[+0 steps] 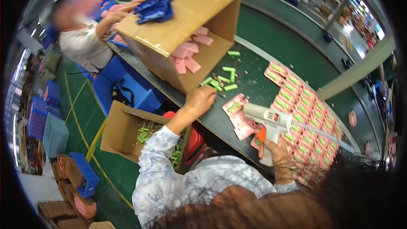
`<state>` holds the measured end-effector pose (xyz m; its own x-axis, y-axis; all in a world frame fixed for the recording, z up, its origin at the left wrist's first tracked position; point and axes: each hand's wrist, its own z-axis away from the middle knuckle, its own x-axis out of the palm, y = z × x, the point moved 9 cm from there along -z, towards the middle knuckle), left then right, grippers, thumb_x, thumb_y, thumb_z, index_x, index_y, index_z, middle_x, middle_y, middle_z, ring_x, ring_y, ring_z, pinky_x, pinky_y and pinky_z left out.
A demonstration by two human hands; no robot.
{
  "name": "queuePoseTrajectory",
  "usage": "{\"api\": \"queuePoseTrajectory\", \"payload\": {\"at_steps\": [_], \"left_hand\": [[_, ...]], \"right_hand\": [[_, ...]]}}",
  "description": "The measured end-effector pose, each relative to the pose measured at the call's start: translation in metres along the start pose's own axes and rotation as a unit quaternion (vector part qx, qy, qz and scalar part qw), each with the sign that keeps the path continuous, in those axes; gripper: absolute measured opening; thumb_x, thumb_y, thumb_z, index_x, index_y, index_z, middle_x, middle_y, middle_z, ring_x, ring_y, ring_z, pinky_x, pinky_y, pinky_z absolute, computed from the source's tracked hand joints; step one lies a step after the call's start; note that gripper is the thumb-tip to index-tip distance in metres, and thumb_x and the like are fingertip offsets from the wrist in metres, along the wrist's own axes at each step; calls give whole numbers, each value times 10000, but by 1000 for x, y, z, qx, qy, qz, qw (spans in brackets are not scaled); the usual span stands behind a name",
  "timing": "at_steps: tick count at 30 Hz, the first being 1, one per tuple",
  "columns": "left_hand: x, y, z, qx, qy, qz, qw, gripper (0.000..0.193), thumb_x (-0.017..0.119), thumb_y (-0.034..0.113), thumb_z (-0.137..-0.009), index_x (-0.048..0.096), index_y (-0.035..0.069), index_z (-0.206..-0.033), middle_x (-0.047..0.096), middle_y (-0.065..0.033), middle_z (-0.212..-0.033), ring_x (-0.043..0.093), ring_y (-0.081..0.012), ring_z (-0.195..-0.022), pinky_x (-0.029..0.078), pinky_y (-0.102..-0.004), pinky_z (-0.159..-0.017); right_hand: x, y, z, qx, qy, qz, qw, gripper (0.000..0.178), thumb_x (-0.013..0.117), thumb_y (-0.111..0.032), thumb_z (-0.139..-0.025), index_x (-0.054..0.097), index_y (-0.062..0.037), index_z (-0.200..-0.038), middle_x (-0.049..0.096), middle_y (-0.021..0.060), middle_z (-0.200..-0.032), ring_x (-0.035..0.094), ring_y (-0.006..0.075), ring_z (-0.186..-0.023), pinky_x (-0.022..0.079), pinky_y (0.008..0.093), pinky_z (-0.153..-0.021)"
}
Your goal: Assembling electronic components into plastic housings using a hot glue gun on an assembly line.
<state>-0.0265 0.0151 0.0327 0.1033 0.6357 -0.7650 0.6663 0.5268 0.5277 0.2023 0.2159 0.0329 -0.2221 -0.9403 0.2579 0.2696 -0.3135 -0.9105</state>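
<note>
My right hand is wrapped round the grip of a white and grey hot glue gun with an orange trigger; a long translucent glue stick trails from its back. The nozzle points left, over a pink plastic shell with a green cylindrical cell in it. My left hand has its fingers curled together beside loose green cells on the dark worktop; what they pinch is too small to make out. To the right, many pink shells lie in rows, most with a green cell inside.
A cardboard box on its side holds pink parts, with a blue bag on top. Below left, an open carton contains green cells, near a red stool and blue bin. A co-worker reaches over pink parts.
</note>
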Motion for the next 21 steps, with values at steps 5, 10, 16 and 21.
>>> {"api": "queuePoseTrajectory", "payload": {"at_steps": [5, 10, 16, 21], "left_hand": [[-24, -6, -4, -45, 34, -2, 998, 91, 671, 148, -849, 706, 83, -903, 700, -123, -905, 675, -343, -823, 544, -450, -710], [5, 9, -4, 39, 32, -4, 999, 146, 689, 114, -819, 709, 83, -960, 686, -157, -917, 674, -360, -837, 549, -445, -733], [22, 37, 4, 98, -19, -108, 989, 94, 673, 128, -811, 702, 102, -897, 634, -119, -876, 679, -314, -802, 535, -445, -650], [33, 27, -11, 95, -37, -127, 987, 79, 663, 138, -826, 717, 81, -839, 632, -117, -885, 676, -298, -807, 539, -431, -677]], "right_hand": [[9, -13, 2, -41, 22, -11, 999, 364, 558, -164, -917, 543, 58, -1205, 678, 141, -974, 589, 179, -552, 480, 294, -527], [-10, 11, 0, 3, -13, 12, 1000, 337, 547, -90, -918, 530, 68, -1215, 667, 159, -1041, 609, 176, -571, 497, 284, -503], [5, 4, 10, -52, -12, -69, 996, 354, 545, -108, -923, 560, 88, -1218, 661, 144, -954, 596, 175, -542, 558, 332, -669], [1, 16, -14, -51, -21, -32, 998, 349, 564, -125, -921, 572, 84, -1200, 658, 133, -929, 588, 173, -531, 568, 353, -726]]}}
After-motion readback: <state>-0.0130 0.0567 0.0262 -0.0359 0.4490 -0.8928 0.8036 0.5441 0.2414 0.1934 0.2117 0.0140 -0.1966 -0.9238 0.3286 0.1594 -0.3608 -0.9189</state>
